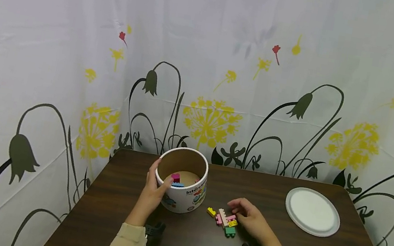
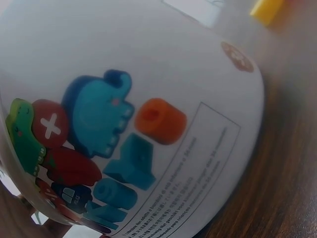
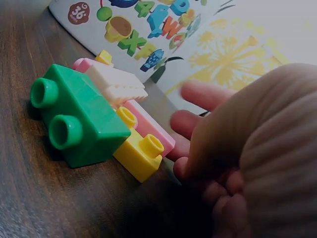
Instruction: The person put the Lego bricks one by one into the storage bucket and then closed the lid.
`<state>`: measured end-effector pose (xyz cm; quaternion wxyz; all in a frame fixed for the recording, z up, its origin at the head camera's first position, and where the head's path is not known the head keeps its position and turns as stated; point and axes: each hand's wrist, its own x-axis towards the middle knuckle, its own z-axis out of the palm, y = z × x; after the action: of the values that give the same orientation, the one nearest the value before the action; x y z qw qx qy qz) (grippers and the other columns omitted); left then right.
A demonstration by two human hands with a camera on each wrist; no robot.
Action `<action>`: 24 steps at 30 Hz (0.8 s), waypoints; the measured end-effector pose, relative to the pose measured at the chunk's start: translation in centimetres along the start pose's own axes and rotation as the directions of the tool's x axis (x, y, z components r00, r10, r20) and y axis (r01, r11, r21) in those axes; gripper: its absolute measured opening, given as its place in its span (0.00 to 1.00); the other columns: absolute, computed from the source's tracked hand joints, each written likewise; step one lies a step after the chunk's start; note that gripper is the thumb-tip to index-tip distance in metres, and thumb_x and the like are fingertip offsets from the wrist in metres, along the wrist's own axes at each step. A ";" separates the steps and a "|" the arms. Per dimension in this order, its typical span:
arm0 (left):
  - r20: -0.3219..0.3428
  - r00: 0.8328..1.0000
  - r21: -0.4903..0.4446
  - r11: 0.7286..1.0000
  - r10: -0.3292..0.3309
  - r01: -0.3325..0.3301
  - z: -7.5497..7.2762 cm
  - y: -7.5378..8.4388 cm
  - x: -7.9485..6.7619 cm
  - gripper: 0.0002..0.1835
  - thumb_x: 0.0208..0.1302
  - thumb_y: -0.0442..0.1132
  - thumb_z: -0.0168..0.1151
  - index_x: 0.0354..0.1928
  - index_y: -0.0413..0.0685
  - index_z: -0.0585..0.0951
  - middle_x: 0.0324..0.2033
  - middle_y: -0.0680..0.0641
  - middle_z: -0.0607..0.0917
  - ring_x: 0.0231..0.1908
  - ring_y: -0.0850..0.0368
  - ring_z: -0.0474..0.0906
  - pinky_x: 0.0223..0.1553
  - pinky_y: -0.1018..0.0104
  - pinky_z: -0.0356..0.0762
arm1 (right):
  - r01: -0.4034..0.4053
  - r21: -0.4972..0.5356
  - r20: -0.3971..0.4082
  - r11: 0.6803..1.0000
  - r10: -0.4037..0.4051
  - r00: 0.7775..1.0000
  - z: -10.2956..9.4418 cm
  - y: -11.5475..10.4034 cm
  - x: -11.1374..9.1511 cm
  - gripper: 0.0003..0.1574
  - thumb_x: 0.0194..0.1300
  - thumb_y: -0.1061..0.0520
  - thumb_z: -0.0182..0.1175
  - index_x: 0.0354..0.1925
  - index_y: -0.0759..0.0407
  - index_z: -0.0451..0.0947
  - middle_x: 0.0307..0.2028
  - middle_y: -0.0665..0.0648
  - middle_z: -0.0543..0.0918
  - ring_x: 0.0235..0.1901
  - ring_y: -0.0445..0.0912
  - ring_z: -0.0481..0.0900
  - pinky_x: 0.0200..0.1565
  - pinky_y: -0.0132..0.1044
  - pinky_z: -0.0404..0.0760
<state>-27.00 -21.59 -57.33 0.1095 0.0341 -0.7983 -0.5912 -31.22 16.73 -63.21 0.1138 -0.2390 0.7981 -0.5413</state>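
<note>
My left hand (image 1: 152, 192) grips the near left side of a white round tub (image 1: 180, 203), thumb over the rim and fingers along its outer wall. The tub tilts a little toward me, showing a magenta toy brick (image 1: 176, 178) and a blue brick (image 1: 178, 185) inside. Just right of a small pile of bricks is my right hand (image 1: 251, 223), fingers loosely bent with nothing between them. In the right wrist view its fingertips come close to a pink brick (image 3: 148, 126) and a yellow brick (image 3: 138, 156). A green brick (image 3: 81, 116) lies on its side nearest that camera.
A white round plate or lid (image 1: 312, 212) lies at the back right of the dark wooden table (image 1: 249, 185). Between tub and pile sits a small yellow brick (image 1: 211, 211). A flowered curtain (image 1: 216, 56) hangs behind the table's far edge.
</note>
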 end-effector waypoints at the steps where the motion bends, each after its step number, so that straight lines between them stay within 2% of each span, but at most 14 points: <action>1: 0.001 1.000 0.001 1.000 -0.002 0.002 0.0 0.0 0.0 0.46 0.75 0.60 0.65 0.86 0.76 0.50 0.83 0.39 0.54 0.78 0.27 0.60 0.76 0.23 0.60 | 0.008 -0.024 0.011 1.000 -0.008 1.000 0.0 0.0 0.0 0.29 0.72 0.73 0.54 0.61 0.50 0.83 0.57 0.56 0.84 0.53 0.50 0.80 0.56 0.32 0.80; 5: 0.008 1.000 0.010 1.000 -0.013 0.013 -0.1 0.1 -0.1 0.46 0.76 0.58 0.64 0.86 0.77 0.49 0.83 0.39 0.53 0.78 0.26 0.60 0.76 0.23 0.59 | 0.010 -0.067 0.061 0.998 -0.006 0.998 0.3 0.1 0.0 0.34 0.69 0.74 0.53 0.60 0.43 0.84 0.57 0.52 0.83 0.54 0.49 0.79 0.57 0.33 0.79; 9: 0.009 1.000 0.020 0.999 -0.030 0.029 -0.2 0.1 -0.3 0.47 0.76 0.58 0.64 0.87 0.76 0.48 0.83 0.38 0.53 0.78 0.26 0.60 0.76 0.22 0.59 | -0.001 -0.051 0.101 0.999 0.006 0.995 0.6 0.3 0.0 0.34 0.70 0.73 0.55 0.62 0.42 0.84 0.60 0.51 0.84 0.57 0.48 0.81 0.59 0.32 0.79; 17: 0.011 1.000 0.029 0.999 -0.027 0.026 -0.1 0.3 -0.3 0.48 0.75 0.62 0.63 0.87 0.75 0.47 0.84 0.39 0.52 0.78 0.27 0.59 0.76 0.22 0.59 | 0.010 -0.006 0.114 1.000 -0.010 0.993 0.7 -0.4 0.0 0.21 0.78 0.64 0.62 0.62 0.44 0.84 0.59 0.51 0.85 0.59 0.48 0.82 0.60 0.31 0.80; 24: 0.009 1.000 0.017 1.000 -0.026 0.026 0.0 0.3 -0.1 0.48 0.75 0.62 0.64 0.87 0.76 0.48 0.84 0.40 0.53 0.78 0.27 0.60 0.76 0.22 0.58 | 0.041 -0.074 0.094 0.996 -0.034 0.995 0.7 -0.3 0.1 0.19 0.78 0.61 0.64 0.61 0.44 0.85 0.59 0.50 0.85 0.58 0.46 0.82 0.61 0.33 0.80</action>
<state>-26.85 -21.44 -57.04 0.0976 0.0427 -0.8034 -0.5859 -30.97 16.04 -63.20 0.1312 -0.2830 0.8073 -0.5009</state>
